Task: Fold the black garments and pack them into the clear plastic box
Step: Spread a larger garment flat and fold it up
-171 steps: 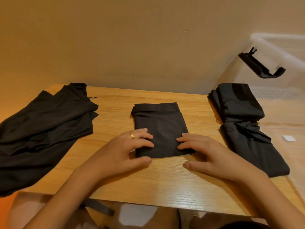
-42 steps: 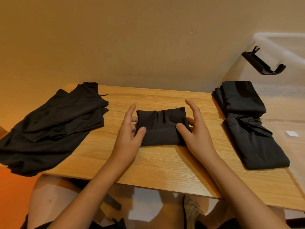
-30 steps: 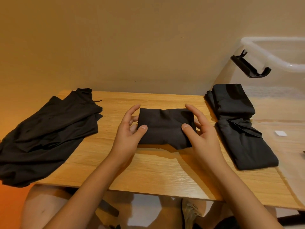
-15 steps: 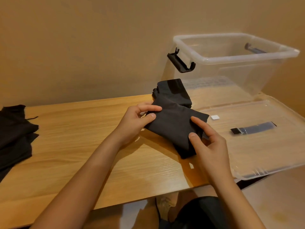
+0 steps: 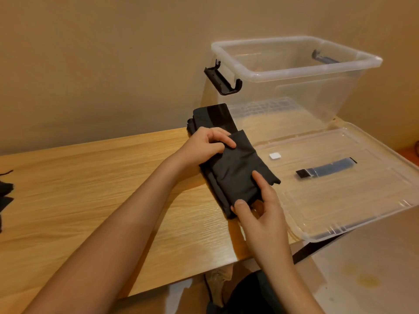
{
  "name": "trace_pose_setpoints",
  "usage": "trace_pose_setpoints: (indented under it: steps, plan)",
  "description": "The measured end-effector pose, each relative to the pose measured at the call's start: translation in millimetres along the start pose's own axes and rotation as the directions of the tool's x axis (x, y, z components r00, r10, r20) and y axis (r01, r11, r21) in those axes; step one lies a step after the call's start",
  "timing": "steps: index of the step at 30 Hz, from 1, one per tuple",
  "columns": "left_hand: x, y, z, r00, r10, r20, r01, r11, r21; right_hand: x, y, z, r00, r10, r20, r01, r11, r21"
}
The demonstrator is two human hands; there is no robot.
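I hold a small folded black garment (image 5: 235, 171) between both hands, just above another folded black garment (image 5: 213, 116) that lies on the wooden table (image 5: 90, 189). My left hand (image 5: 208, 143) pinches its far left corner. My right hand (image 5: 256, 207) grips its near edge, thumb under and fingers on top. The clear plastic box (image 5: 294, 73) stands open behind, with nothing inside. More black garments (image 5: 4, 196) show only as a sliver at the left edge.
The box's clear lid (image 5: 340, 184) lies flat to the right, overhanging the table's corner, with a dark strap and a small white sticker showing through it. A black latch handle (image 5: 223, 80) hangs on the box's left end. A beige wall runs behind.
Both hands lifted the small folded garment off the table's middle and carried it right, over the folded one beside the box. My view swung right, so the left pile nearly left the frame.
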State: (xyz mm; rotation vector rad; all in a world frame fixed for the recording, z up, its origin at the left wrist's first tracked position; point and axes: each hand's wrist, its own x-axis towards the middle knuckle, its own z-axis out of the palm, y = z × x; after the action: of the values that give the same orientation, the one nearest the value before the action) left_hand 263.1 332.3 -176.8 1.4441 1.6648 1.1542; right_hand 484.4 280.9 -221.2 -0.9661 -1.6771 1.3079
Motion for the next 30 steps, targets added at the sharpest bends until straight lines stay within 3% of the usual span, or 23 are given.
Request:
trace_pose_setpoints:
  steps: [4,6,9,12,17,19,21,24,27,30]
  plan:
    - [1,5,-6,0.999,0.004,-0.042,-0.008,0.996,-0.088,-5,-2,4,0.996,0.077,0.048,-0.080,0.995,0.060]
    - [5,4,-12,0.999,0.038,0.005,-0.039,0.998,0.043,-5,0,4,0.991,0.115,0.072,-0.123,0.986,0.110]
    - [6,-1,-14,0.986,0.037,0.165,-0.093,0.934,0.346,-7,3,4,0.987,0.128,0.099,-0.132,0.991,0.029]
    - [5,0,-15,0.983,0.059,0.172,-0.124,0.909,0.398,-5,1,-2,0.990,0.115,0.086,-0.110,0.992,-0.056]
    - [-3,0,-18,0.965,0.206,0.160,-0.260,0.803,0.536,4,-5,-22,0.988,-0.107,-0.115,0.058,0.929,-0.365]
    - [-8,1,-13,0.939,0.335,0.074,-0.313,0.751,0.581,12,-6,-23,0.967,-0.223,-0.120,0.157,0.899,-0.409]
    - [-11,2,-5,0.928,0.372,0.026,-0.303,0.713,0.632,22,-7,-17,0.945,-0.318,-0.081,0.252,0.861,-0.442]
    - [-10,-5,11,0.970,0.240,0.036,-0.188,0.647,0.739,37,-7,-5,0.925,-0.378,0.041,0.339,0.770,-0.540]
    - [-8,-18,20,0.995,0.074,0.066,-0.098,0.651,0.752,42,0,5,0.946,-0.248,0.208,0.323,0.693,-0.645]
    - [-7,-23,26,0.996,0.053,0.073,-0.090,0.614,0.784,41,16,12,0.949,-0.173,0.262,0.313,0.601,-0.735]
